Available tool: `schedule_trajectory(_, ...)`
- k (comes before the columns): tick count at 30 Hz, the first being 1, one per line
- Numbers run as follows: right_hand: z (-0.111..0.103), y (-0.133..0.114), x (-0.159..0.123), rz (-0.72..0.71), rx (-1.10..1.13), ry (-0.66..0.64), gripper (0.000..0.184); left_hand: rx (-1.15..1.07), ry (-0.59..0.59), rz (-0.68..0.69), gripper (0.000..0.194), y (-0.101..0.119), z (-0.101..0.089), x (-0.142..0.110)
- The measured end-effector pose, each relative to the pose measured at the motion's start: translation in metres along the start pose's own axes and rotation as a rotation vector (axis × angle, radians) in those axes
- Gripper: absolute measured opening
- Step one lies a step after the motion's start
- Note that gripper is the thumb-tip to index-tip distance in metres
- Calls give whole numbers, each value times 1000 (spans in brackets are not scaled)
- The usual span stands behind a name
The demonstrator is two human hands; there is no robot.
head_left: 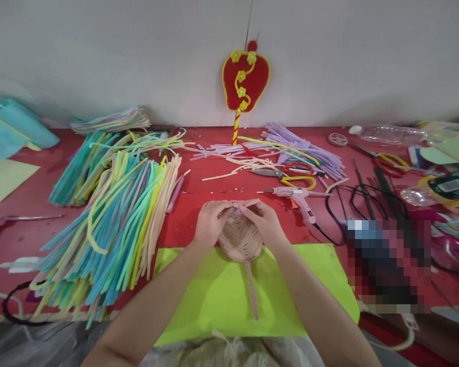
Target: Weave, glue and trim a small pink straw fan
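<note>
Both of my hands hold the far edge of a small fan-shaped piece (pixel 241 242) made of pale beige-pink pipe cleaners. Its thin wrapped handle (pixel 251 290) points toward me over a yellow-green sheet (pixel 199 290). My left hand (pixel 213 221) pinches the rim from the left, fingers closed. From the right, my right hand (pixel 265 221) pinches the same rim, with a short pale strip (pixel 252 202) by its fingertips. What lies right between the fingers is partly hidden. Just beyond my right hand rests a pink glue gun (pixel 300 199).
Bundles of coloured pipe cleaners (pixel 118 219) spread at left; purple ones (pixel 302 148) lie at the back. Red-handled scissors (pixel 286 171) sit behind the glue gun, its black cord (pixel 331 237) trailing right. A finished red fan (pixel 248 81) stands against the wall. Plastic bottles (pixel 393 135) lie at right.
</note>
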State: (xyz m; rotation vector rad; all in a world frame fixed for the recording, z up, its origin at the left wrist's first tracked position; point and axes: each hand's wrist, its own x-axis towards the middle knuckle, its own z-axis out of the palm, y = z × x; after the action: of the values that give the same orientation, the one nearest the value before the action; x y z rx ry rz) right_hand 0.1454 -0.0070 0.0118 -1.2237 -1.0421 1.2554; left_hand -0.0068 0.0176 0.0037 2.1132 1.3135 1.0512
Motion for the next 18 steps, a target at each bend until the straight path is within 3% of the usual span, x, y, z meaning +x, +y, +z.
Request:
schedule_trajectory(3, -2, 4, 3, 0, 41, 57, 18, 27, 138, 56, 22, 6, -5, 1)
schedule_trajectory(5, -2, 6, 4, 25, 108, 131, 19, -10, 297, 2, 34, 8, -8, 1)
schedule_trajectory(7, -1, 6, 4, 51, 197, 190, 19, -118, 382, -75, 40, 8, -7, 1)
schedule_trajectory(9, 1, 6, 3, 61, 268, 210, 18, -278, 305, -154, 35, 6, -3, 1)
schedule_trajectory(13, 6, 5, 0, 79, 303, 163, 16, -487, 1, -251, 24, 5, 5, 0)
schedule_trajectory(18, 6, 0, -3, 53, 124, 30, 18, -449, 0, -330, 21, 10, 1, 2)
